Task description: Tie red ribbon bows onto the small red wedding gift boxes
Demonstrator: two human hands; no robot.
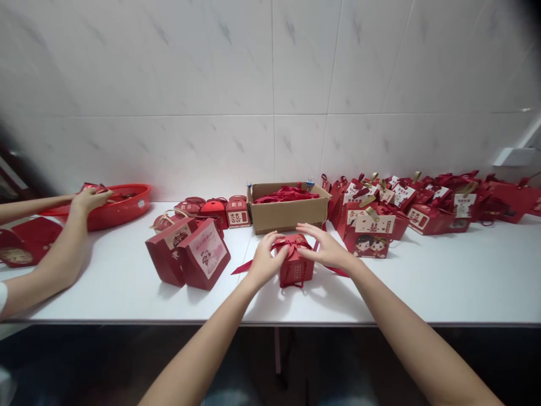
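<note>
A small red gift box (296, 265) is stood upright on the white surface (443, 282), just in front of the open cardboard box (289, 213), which is filled with red ribbon. The gift box is flanked by both hands: the left hand (265, 260) is pressed against its left side, and the right hand (325, 248) is laid over its top right edge. The fingers (310, 231) of the right hand are spread wide and flat above the ribbon bow (291, 243) on the lid; those of the left hand are curled loosely towards the bow, and whether the ribbon is pinched cannot be told. Left of the cardboard box, two larger red boxes (188, 256) are seen tilted together. Far left of it, another person's hand (87, 198) is rested at a red tray (122, 206).
</note>
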